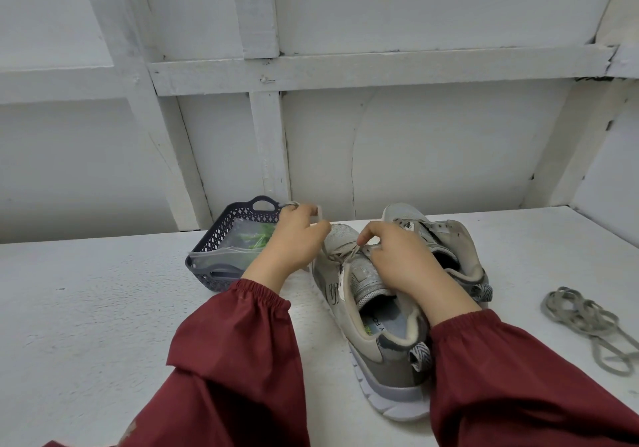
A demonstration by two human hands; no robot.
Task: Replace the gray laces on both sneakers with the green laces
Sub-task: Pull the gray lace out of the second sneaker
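Observation:
Two grey sneakers stand side by side on the white table, toes away from me. The near sneaker [377, 339] still carries a grey lace [337, 256] near its toe. My left hand [297, 239] grips a loop of that lace, pulled up and to the left. My right hand [397, 256] rests on the sneaker's tongue and pinches the lace at the eyelets. The far sneaker [446, 235] shows no lace. A removed grey lace [584, 322] lies in a loose heap at the right. Green laces [259, 237] lie in a clear bag inside the dark basket [221, 232].
The white table [103, 308] butts against a white panelled wall [311, 135] just behind the basket and shoes. My dark red sleeves [224, 360] cover both forearms at the bottom of the view.

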